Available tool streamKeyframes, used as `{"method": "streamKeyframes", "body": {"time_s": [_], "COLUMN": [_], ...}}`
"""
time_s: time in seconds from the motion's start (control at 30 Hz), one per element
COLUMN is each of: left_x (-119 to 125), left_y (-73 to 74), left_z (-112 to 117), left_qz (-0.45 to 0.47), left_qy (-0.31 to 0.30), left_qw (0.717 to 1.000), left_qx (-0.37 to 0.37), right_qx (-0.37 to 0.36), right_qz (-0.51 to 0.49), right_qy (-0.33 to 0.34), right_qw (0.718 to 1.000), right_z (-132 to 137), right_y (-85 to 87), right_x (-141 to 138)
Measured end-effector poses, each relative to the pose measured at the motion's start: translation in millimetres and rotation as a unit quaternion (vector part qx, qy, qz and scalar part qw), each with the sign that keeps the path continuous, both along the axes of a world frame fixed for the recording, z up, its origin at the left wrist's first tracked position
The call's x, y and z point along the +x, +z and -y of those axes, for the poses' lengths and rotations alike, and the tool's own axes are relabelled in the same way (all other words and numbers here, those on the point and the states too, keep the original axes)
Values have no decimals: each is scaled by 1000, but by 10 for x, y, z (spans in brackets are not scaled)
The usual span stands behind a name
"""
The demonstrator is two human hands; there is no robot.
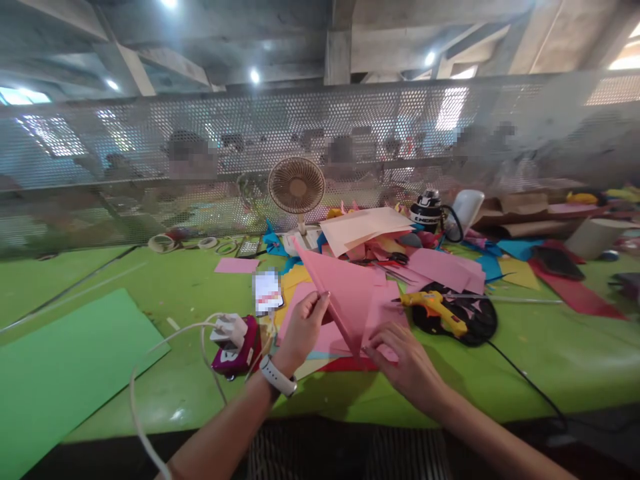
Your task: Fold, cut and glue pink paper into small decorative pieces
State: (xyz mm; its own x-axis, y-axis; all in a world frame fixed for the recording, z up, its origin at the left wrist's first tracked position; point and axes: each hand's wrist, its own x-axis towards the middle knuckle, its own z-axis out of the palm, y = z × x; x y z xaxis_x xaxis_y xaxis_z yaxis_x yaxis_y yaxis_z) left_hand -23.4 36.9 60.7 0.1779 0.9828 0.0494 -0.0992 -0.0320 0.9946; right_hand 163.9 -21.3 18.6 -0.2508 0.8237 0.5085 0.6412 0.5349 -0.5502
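Note:
A folded sheet of pink paper [350, 290] is raised at a slant above the green table. Its left edge is pinched between the thumb and fingers of my left hand [303, 330], which wears a white watch at the wrist. At the paper's lower corner, the fingertips of my right hand [400, 363] come together, thumb bent under the curled fingers. More pink sheets [300, 307] lie beneath, over yellow and red paper. To the right of the held sheet, a yellow glue gun [437, 310] rests on a black round mat [483, 323].
A small fan [297, 187] stands at the back, a black jug [427, 210] right of it. Power adapter [231, 331], cable and phone [267, 292] are left of my hands. A green sheet [75, 373] covers the left side. Scissors [395, 259] and paper scraps crowd behind.

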Motion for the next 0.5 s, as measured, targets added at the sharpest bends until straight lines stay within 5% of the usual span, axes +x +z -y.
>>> {"method": "streamKeyframes", "body": {"time_s": [0.2,0.3,0.4,0.5], "left_x": [-31,-24,-18,-21], "left_y": [153,130,87,51], "left_z": [-33,-30,-64,-158], "left_qz": [37,48,64,73], "left_qy": [-24,-39,-56,-88], "left_qw": [999,997,993,990], "left_qx": [-15,-52,-76,-88], "right_qx": [1,79,227,278], "right_qz": [-88,-81,72,253], "right_qy": [-49,-88,-49,97], "right_qw": [995,990,970,922], "right_z": [-122,-206,-282,-369], "right_y": [173,181,201,274], "right_x": [153,227,237,162]}}
